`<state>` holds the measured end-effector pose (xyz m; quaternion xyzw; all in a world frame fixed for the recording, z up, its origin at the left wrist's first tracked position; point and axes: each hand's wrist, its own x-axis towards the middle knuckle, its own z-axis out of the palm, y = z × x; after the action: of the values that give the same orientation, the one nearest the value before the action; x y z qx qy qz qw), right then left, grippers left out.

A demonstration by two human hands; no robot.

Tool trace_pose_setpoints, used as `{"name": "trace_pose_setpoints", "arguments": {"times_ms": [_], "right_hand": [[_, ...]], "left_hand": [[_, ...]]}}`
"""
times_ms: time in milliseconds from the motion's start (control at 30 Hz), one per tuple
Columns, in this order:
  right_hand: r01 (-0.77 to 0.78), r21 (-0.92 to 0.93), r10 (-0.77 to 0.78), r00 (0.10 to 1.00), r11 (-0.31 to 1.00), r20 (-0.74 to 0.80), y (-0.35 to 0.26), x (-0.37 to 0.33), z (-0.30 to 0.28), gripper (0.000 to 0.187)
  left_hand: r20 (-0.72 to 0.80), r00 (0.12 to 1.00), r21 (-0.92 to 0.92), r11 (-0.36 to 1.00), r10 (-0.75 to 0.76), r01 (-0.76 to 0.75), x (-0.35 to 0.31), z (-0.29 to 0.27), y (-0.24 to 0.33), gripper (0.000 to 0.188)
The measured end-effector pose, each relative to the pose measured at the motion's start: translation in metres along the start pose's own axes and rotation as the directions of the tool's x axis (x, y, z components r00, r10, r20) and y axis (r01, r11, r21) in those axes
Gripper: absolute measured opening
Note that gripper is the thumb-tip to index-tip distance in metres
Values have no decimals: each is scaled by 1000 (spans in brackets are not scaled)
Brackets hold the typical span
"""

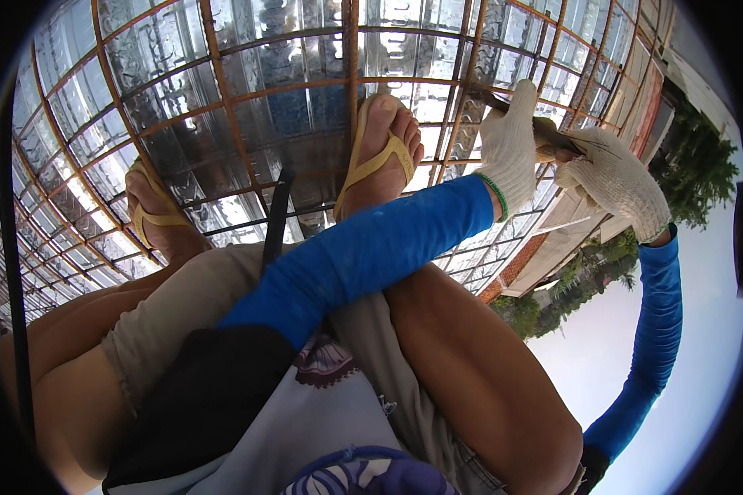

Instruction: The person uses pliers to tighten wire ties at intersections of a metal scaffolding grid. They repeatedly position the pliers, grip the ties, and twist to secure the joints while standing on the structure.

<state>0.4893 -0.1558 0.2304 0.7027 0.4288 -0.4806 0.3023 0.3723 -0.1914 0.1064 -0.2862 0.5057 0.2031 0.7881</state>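
Note:
My left hand (pixel 509 144), in a white knitted glove with a green cuff, is closed near the right edge of a rusty steel bar grid (pixel 352 49). What its fingers hold is hidden. A dark metal tool (pixel 553 136) shows between my two hands, its exact kind unclear. Fingers in a matching glove wrap its near end: my right hand (pixel 621 177). Thin dark strands lie across that glove. Another dark piece pokes out on the far side of my left hand, over the bars.
Shiny corrugated metal sheeting (pixel 297 45) lies under the grid. My sandalled feet (pixel 380 153) stand on it, knees bent. A dark flat bar (pixel 278 216) rises between my legs. Beyond the right edge are a brick wall (pixel 512 268), trees (pixel 693 165) and sky.

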Motion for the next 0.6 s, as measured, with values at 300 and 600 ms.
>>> {"name": "trace_pose_setpoints", "arguments": {"times_ms": [300,600], "right_hand": [[-516,839,56,855,169,515,50,-5,82,18],[-94,-448,-149,866,889,-477,-4,-28,102,38]], "left_hand": [[134,988,2,997,-76,76,29,-29,-11,40],[-75,992,169,981,106,-92,24,-14,-5,51]]}}
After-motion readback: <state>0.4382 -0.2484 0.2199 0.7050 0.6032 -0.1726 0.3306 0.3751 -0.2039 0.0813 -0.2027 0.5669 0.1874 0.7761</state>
